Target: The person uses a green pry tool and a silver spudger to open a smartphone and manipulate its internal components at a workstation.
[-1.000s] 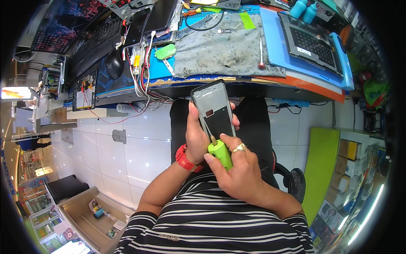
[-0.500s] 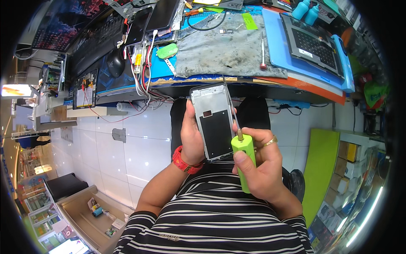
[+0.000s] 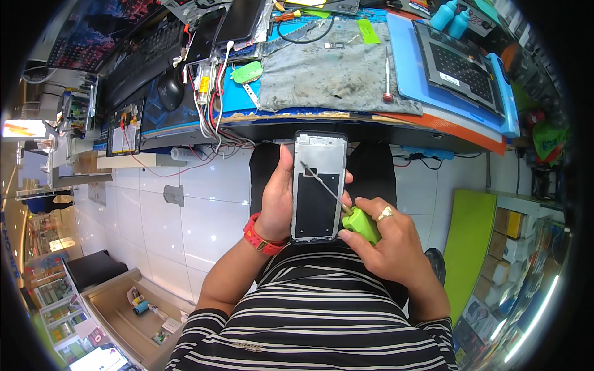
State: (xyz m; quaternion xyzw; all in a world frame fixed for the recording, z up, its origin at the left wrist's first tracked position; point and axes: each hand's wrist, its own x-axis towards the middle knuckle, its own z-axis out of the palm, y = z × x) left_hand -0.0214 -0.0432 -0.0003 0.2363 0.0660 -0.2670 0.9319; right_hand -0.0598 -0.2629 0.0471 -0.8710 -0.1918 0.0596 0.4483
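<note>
My left hand (image 3: 275, 204), with a red watch on its wrist, is closed round a phone frame (image 3: 318, 211) held upright over my lap; its inner side, silver at the top and black below, faces me. My right hand (image 3: 387, 244) grips a bright green tool (image 3: 362, 224) by its handle. The tool's thin metal shaft (image 3: 323, 185) reaches diagonally up-left across the frame, its tip over the upper left silver part; whether it touches cannot be told.
Ahead, the bench holds a stained grey mat (image 3: 328, 71), screwdriver (image 3: 387, 80), blue pad (image 3: 408, 68) with laptop panel (image 3: 461, 74), black mouse (image 3: 170, 86), phones (image 3: 238, 21) and cables. An open drawer (image 3: 124, 309) is at lower left, a green board (image 3: 464, 253) at right.
The frame has turned straighter and sits slightly lower. The green tool moved right, then its shaft swung from beside the frame's right edge to across its face.
</note>
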